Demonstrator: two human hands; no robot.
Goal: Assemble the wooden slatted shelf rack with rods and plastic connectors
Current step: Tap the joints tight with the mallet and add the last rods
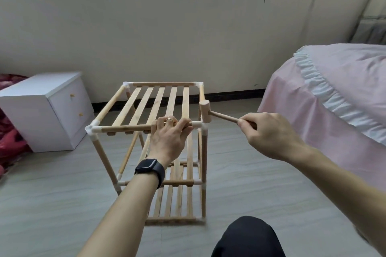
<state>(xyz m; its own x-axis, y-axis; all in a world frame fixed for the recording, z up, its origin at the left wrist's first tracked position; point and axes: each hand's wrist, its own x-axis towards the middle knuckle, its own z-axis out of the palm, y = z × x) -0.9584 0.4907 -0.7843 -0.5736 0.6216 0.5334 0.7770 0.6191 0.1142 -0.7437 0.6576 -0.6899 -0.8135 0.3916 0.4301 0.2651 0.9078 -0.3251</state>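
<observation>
Here the wooden rack (158, 98) stands upright on the tiled floor (62, 204), just in front of the person, between a white bedside cabinet (41, 110) on the left and a bed (334, 89) under a pink cover on the right. Its posts run vertically. The slats of the top shelf run away from the person toward the wall, and the front rod (125, 128) lies crosswise, left to right. Lower slatted shelves (179, 202) show beneath.

The left grip (170, 131) is curled over that front rod near its right end, fingers wrapped round the wood. It is probably there to steady the frame and keep the rod seated while the joint takes a knock. A dark watch (149, 168) sits on that wrist and a ring (170, 119) on one finger.

The right grip (265, 133) is closed round the end of the handle of a small wooden mallet (205, 111). The handle points up and to the left from the hand. The head stands roughly upright, its lower face just above the white plastic connector (201, 125) at the near right top corner. Whether it touches the connector I cannot tell. Holding the handle far back likely gives a freer swing.

By the look of it, the frame is nearly complete and this corner is being tapped down onto its post. A black-clad knee (246, 238) shows at the bottom edge.
</observation>
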